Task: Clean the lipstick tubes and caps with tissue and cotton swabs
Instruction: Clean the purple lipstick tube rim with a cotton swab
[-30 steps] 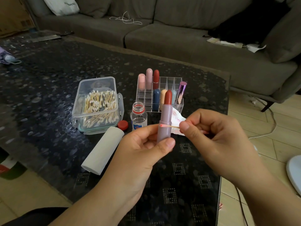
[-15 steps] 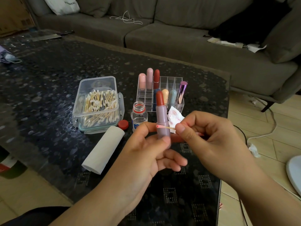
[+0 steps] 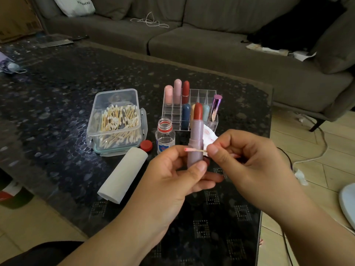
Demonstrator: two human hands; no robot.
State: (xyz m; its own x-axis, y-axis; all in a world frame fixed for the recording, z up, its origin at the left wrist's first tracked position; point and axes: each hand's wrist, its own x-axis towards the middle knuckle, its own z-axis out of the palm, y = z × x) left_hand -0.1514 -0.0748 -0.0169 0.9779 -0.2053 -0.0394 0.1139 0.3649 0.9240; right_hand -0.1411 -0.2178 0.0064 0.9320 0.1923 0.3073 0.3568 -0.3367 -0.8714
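- Swab box [image 3: 115, 120] at ten o'clock on the table [image 3: 48, 96] is well stocked; tissue roll [image 3: 123, 173] lies below it.
- Left hand [image 3: 172, 175] grips the uncapped lipstick [image 3: 196, 139] upright, at centre.
- Right hand [image 3: 247, 156] pinches a pink-stained cotton swab [image 3: 194, 150] against the tube: cleaning looks mid-way.
- Organizer [image 3: 192, 110] at twelve o'clock holds about seven more; whether cleaned, I cannot tell.

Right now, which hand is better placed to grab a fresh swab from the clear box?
Left, probably. The clear plastic box of cotton swabs sits on the left hand's side, though it grips the mauve lipstick tube. The right hand pinches the pink-stained swab and would reach across.
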